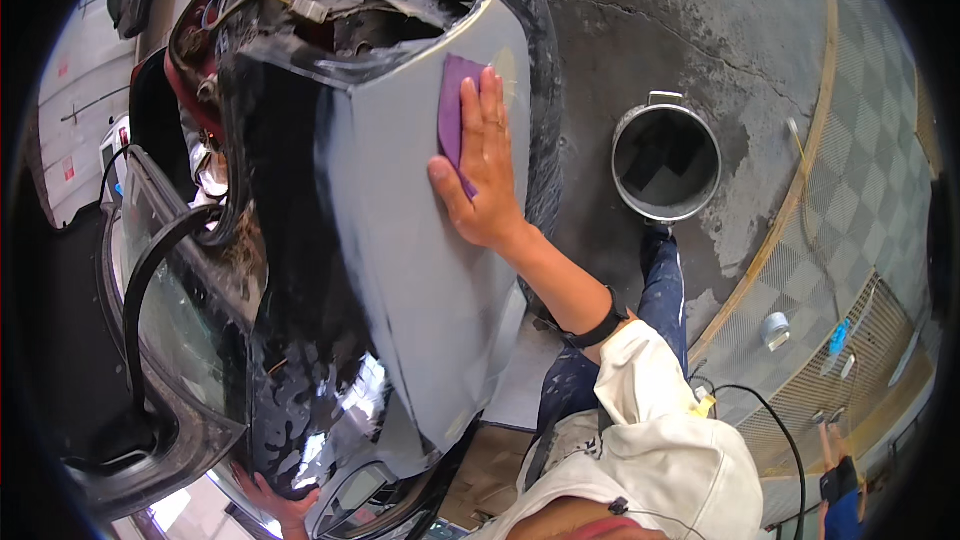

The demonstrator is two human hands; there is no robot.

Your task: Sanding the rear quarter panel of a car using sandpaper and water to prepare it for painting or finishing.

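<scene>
My right hand (484, 165) lies flat on the grey-primed part of a car's rear quarter panel (405, 187). Its palm and fingers press a purple sheet of sandpaper (452, 109) against the surface, the sheet partly hidden beneath them. Beside the primer, the panel (292, 202) is glossy black, with wet-looking patches lower down. A pale yellowish patch (504, 67) shows near the fingertips. At the lower left, my left hand (281, 502) rests with spread fingers on the edge of the black bodywork and holds nothing.
A round metal pot (666, 161) with dark pieces inside stands on the stained concrete floor (600, 37), near my foot. Open tail-light cavities (360, 22) with a loose connector (307, 9) lie beyond the panel. A roll of tape (775, 331) is at right. Another person (840, 480) is at lower right.
</scene>
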